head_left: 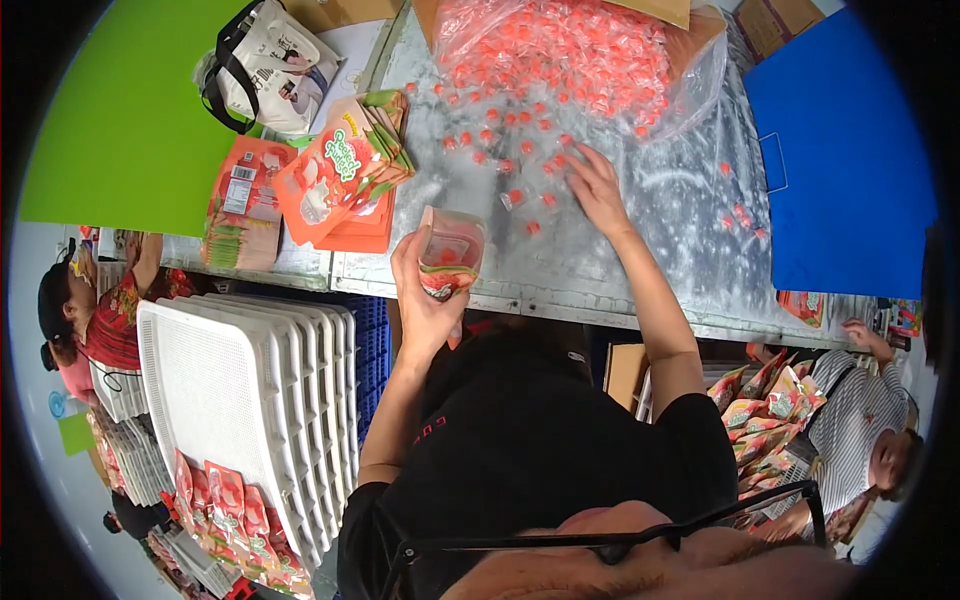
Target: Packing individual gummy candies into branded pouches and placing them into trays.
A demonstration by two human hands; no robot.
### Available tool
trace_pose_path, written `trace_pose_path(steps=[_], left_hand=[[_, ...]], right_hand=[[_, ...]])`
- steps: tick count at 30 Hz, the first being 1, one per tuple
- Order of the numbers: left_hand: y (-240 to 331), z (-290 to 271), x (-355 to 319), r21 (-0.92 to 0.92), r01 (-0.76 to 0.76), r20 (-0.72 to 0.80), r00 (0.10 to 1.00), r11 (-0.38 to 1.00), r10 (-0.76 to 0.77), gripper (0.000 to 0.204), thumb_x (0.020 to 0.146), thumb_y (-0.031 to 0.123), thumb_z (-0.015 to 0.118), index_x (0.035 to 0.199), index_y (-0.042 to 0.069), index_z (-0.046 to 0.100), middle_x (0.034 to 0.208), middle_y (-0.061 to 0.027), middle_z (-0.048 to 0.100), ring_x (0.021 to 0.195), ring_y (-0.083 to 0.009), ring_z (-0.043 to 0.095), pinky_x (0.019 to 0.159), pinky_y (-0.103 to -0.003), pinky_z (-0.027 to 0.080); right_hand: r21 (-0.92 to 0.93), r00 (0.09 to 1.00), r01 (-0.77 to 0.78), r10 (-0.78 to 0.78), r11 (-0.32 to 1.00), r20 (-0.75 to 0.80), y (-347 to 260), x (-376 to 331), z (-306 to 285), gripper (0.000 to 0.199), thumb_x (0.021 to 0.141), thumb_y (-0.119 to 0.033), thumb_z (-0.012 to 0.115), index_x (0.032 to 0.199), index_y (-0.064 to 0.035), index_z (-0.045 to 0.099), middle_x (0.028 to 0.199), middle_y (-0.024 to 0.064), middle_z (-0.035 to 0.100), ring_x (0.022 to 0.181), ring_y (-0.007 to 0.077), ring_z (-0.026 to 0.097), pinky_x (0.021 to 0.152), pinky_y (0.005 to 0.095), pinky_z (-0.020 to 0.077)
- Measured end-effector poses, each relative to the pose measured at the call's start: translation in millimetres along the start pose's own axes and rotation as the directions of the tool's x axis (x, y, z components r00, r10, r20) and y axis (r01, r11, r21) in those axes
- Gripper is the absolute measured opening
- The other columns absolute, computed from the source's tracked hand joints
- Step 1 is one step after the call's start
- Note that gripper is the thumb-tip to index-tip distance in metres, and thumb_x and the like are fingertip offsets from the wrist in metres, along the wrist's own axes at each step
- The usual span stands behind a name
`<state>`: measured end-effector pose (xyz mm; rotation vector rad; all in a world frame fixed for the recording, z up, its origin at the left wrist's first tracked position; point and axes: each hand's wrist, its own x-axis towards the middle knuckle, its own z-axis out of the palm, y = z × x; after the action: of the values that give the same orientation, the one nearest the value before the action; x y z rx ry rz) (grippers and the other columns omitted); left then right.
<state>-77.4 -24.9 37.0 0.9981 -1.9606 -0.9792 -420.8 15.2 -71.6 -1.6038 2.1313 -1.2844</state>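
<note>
My left hand [424,305] is wrapped round a stand-up pouch [450,262], red and green with a clear window. The pouch's mouth gapes upward at the near edge of the table. My right hand [597,188] reaches over the metal tabletop, its fingers stretched out and slightly bent. Its fingertips are close to several small red candies in clear wrappers [548,166]; whether they touch one cannot be made out. More wrapped candies [560,60] lie heaped in a plastic-lined box at the far side, spilling toward me.
Flat pouches [345,165] are stacked left, beside another pile [245,200]. A white bag [275,70] stands behind them. A blue panel [840,160] bounds the right, a green one [130,120] the left. White trays [240,400] stack below left. Co-workers [860,410] are at both sides.
</note>
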Motion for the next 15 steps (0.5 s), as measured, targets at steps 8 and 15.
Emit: trace_pose_path(steps=[8,15], left_hand=[[-4.4,0.6,-2.1,-0.046,0.009,0.004,1.000,0.999,-0.009,0.090,0.061,-0.005,0.075,0.144,0.007,0.042,0.138,-0.0203,0.040,0.132,-0.0383,0.041,0.111,-0.045,0.036],[-6.9,2.9,0.2,-0.047,0.003,0.037,0.999,0.999,-0.002,0.089,0.061,-0.005,0.075,0.144,0.007,0.043,0.139,-0.0201,0.040,0.132,-0.0381,0.041,0.111,-0.046,0.036]], right_hand=[[-0.237,0.985,0.133,-0.102,0.962,0.137,0.7,-9.9,-6.8,0.045,0.088,-0.011,0.068,0.132,-0.0165,0.062,0.136,0.0078,0.055,0.126,0.0302,0.047,0.109,0.0424,0.0375],[0.117,0.973,-0.217,0.205,0.969,0.110,5.1,-32.4,-41.6,0.049,0.094,-0.017,0.066,0.141,-0.0124,0.055,0.140,0.0076,0.055,0.130,0.0250,0.048,0.108,0.0347,0.0393]])
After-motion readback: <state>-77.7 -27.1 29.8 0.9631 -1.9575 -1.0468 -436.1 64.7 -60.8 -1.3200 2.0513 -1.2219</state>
